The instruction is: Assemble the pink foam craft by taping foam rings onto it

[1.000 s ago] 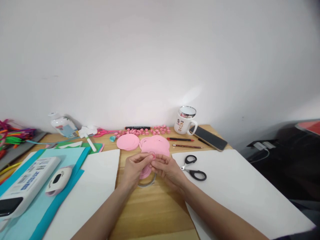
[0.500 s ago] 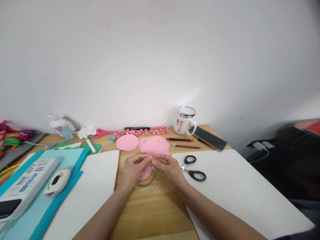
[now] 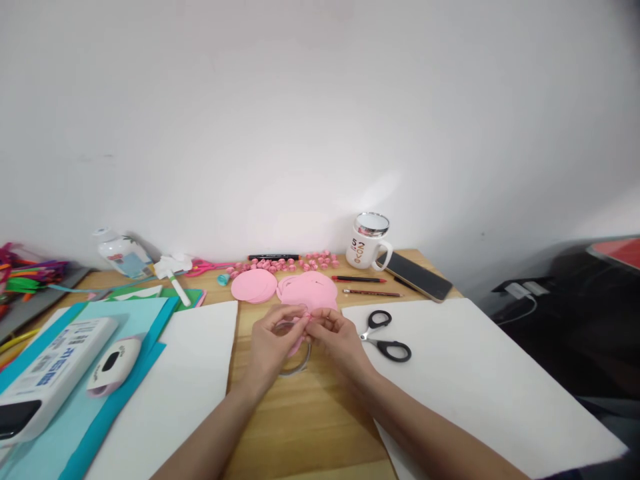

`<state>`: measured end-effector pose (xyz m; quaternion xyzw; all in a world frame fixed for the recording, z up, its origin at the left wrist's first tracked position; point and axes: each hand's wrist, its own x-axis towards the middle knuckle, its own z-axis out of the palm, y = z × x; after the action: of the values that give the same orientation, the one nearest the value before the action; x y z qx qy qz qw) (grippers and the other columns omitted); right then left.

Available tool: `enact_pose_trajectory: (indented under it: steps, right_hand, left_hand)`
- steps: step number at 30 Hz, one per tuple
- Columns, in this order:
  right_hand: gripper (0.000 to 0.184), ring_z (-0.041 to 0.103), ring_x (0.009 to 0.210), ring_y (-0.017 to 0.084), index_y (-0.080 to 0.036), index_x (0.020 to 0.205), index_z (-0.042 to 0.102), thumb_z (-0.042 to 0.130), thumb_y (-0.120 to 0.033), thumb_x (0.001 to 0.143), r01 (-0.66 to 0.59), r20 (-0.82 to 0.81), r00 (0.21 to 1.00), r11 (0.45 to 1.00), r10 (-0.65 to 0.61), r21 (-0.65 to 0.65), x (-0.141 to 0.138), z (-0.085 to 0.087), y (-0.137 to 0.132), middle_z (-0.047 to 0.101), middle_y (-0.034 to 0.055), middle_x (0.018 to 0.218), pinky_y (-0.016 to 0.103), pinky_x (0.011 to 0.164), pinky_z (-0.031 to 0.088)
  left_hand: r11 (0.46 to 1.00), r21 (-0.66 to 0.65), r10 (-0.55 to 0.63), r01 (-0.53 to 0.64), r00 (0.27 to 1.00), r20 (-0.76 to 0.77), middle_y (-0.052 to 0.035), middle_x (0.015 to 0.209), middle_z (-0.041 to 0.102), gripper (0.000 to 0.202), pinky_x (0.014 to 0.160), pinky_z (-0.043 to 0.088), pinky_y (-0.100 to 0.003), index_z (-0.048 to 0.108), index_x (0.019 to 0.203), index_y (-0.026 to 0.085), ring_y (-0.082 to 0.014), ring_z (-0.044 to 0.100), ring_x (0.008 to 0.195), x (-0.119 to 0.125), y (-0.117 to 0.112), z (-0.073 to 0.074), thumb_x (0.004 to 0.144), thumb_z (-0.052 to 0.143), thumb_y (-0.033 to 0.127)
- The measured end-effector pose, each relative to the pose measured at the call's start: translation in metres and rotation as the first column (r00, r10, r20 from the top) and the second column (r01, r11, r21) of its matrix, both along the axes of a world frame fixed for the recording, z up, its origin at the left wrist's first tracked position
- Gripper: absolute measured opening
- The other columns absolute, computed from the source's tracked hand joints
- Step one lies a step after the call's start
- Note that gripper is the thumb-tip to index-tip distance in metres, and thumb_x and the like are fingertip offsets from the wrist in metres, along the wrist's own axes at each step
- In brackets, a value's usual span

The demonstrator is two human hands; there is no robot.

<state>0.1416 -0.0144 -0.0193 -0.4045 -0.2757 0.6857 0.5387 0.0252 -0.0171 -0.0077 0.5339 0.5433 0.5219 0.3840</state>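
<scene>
My left hand (image 3: 277, 337) and my right hand (image 3: 337, 335) meet above the middle of the table. Fingertips of both are pinched together on a pink paper strip (image 3: 295, 347), part of which hangs below the left fingers; its upper end is mostly hidden. Under the hands, a grey ring (image 3: 299, 367), perhaps a tape roll, lies on the wood. Just beyond are pink paper discs (image 3: 309, 289) and another overlapping stack of discs (image 3: 253, 285). Several small rolled pink paper pieces (image 3: 265, 265) lie along the back.
Black-handled scissors (image 3: 385, 337) rest on white paper (image 3: 460, 373) at right. A mug (image 3: 367, 243), phone (image 3: 417, 277), and pencil (image 3: 373, 293) stand or lie behind. Left are coloured sheets (image 3: 135, 317), a white device (image 3: 55, 377), a bottle (image 3: 123, 253) and pink scissors (image 3: 205, 267).
The curled pink piece between my fingertips has turned and is now more covered by them. The hanging part looks smaller, and my left fingers have shifted slightly.
</scene>
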Motion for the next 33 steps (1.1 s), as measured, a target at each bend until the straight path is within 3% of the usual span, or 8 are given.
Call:
enact_pose_trajectory:
  steps: [5,9,13,16,20,26,33]
  right_hand:
    - [0.028,0.057,0.053,0.010,-0.015,0.071,0.055,0.073,-0.023,0.051,-0.021,0.196,0.981,0.996,0.003,0.089,0.004,0.002,0.000,0.062,-0.0023,0.057,0.023,0.057,0.045]
    - [0.025,0.057,0.052,0.011,-0.015,0.070,0.055,0.071,-0.022,0.052,-0.038,0.232,0.973,0.996,0.018,0.083,0.005,0.006,-0.001,0.061,-0.0024,0.054,0.023,0.058,0.045]
    - [0.025,0.056,0.050,0.011,-0.016,0.071,0.054,0.070,-0.021,0.052,-0.036,0.259,0.966,0.996,0.014,0.080,0.005,0.003,0.001,0.060,-0.0032,0.053,0.024,0.055,0.045]
    - [0.020,0.056,0.049,0.011,-0.017,0.069,0.054,0.068,-0.021,0.055,-0.060,0.296,0.955,0.987,0.013,0.149,0.005,0.000,0.001,0.061,-0.0027,0.054,0.024,0.054,0.046]
    - [0.013,0.058,0.057,0.012,-0.016,0.070,0.058,0.065,-0.023,0.061,-0.079,0.323,0.946,0.966,-0.004,0.245,0.005,-0.001,0.001,0.063,0.0002,0.063,0.024,0.057,0.046]
    - [0.015,0.059,0.059,0.013,-0.015,0.072,0.059,0.065,-0.026,0.063,-0.051,0.350,0.936,0.971,-0.036,0.235,0.005,-0.002,0.001,0.064,0.0027,0.068,0.026,0.061,0.047]
    - [0.006,0.058,0.061,0.014,-0.019,0.072,0.057,0.059,-0.023,0.068,-0.019,0.554,0.796,0.904,-0.244,0.426,0.004,0.002,-0.005,0.062,0.0015,0.068,0.024,0.055,0.047]
  left_hand:
    - [0.989,0.133,-0.039,0.065,0.982,-0.184,-0.0067,0.087,0.069,0.017,0.070,0.052,-0.028,0.068,0.083,0.018,-0.0188,0.064,0.079,-0.003,-0.001,-0.002,0.068,0.063,0.025]
    - [0.972,0.195,-0.082,0.128,0.970,-0.230,-0.0063,0.087,0.069,0.014,0.077,0.050,-0.030,0.068,0.082,0.020,-0.0196,0.062,0.083,-0.006,-0.001,-0.001,0.070,0.062,0.021]
    - [0.973,0.140,-0.158,0.184,0.972,-0.176,-0.0068,0.095,0.067,0.023,0.075,0.050,-0.029,0.067,0.090,0.021,-0.0204,0.061,0.088,-0.010,-0.001,-0.003,0.069,0.060,0.019]
    - [0.974,0.110,-0.178,0.197,0.970,-0.167,-0.0066,0.096,0.067,0.027,0.072,0.050,-0.027,0.066,0.094,0.021,-0.0194,0.061,0.086,-0.009,0.000,-0.002,0.068,0.059,0.017]
    - [0.981,0.097,-0.151,0.171,0.971,-0.185,-0.0069,0.089,0.067,0.020,0.070,0.049,-0.026,0.067,0.087,0.019,-0.0182,0.061,0.080,-0.006,0.000,0.003,0.068,0.058,0.017]
    - [0.992,0.035,-0.118,0.122,0.987,-0.106,-0.0060,0.078,0.067,0.012,0.064,0.048,-0.024,0.068,0.076,0.016,-0.0167,0.061,0.071,-0.004,-0.001,0.002,0.067,0.062,0.022]
    - [0.984,-0.104,-0.132,0.144,0.984,0.116,-0.0062,0.078,0.066,0.021,0.063,0.048,-0.025,0.065,0.083,0.015,-0.0174,0.061,0.072,0.003,-0.002,-0.001,0.067,0.063,0.028]
